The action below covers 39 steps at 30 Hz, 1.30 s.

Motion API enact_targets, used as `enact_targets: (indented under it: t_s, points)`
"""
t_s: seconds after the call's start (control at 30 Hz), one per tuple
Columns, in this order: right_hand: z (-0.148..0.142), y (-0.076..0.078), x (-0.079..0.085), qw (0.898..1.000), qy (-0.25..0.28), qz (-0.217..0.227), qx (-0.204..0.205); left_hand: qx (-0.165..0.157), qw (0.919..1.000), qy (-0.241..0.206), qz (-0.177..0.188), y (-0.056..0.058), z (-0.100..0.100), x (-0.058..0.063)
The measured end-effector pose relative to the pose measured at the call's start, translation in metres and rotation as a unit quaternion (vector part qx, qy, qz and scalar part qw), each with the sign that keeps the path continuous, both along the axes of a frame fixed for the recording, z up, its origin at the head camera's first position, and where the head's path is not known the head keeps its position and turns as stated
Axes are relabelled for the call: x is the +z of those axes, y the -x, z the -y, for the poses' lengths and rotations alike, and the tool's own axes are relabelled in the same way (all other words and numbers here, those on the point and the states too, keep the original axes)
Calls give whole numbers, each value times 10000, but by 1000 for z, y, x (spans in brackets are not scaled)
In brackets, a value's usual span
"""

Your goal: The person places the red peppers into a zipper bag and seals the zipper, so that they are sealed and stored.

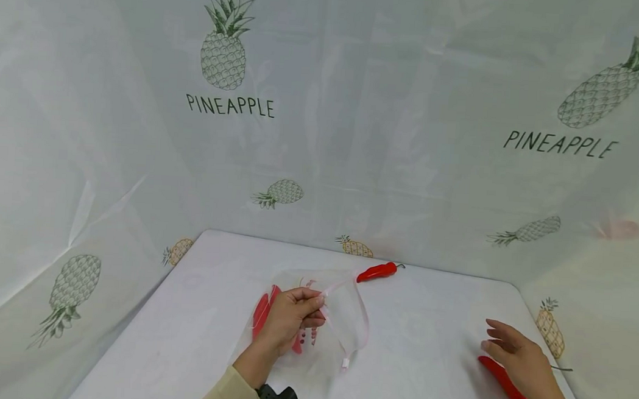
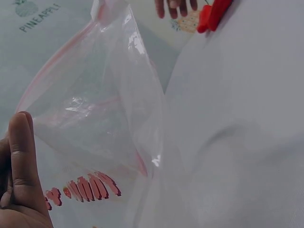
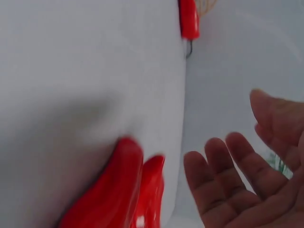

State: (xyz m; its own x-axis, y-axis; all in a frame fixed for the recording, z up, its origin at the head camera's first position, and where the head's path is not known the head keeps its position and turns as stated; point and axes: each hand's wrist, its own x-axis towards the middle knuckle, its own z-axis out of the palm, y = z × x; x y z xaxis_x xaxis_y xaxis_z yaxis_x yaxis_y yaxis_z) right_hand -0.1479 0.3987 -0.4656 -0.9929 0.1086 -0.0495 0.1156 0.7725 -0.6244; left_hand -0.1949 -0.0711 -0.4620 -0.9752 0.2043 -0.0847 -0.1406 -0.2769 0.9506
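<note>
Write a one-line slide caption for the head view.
Left hand pinches a clear zip bag while the open right hand is near a red pepper on the white table.

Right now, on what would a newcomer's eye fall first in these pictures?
Probably on the glossy red chili peppers: two lie by the right hand, another near the far edge of the white table. Mid-table, the left hand pinches a clear zip bag. Behind hangs a pineapple-printed sheet.

Red peppers (image 1: 378,272), pink-edged bag (image 1: 349,314), pineapple-print backdrop (image 1: 368,123)
</note>
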Motion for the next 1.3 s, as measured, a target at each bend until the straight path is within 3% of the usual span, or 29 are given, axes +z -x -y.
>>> enact_targets:
  t_s: [0.3,0.6,0.87,1.07,1.3]
  points:
    - [-49,-1,-14,9926,-151,1208,-16,-18,10000,-3,22,0,2,-4]
    - [-82,-12,-39,9792,330,1980,-298,-33,10000,-3,9,2,2,-7]
    - [-80,-14,-49,9691,781,2249,-640,-20,10000,-10,23,1,2,-9]
    - [-68,-10,-51,9687,698,2351,-393,3,10000,-1,32,0,2,-9]
    - [-41,-1,-49,9754,576,2128,-36,-7,10000,-5,21,-1,2,-10]
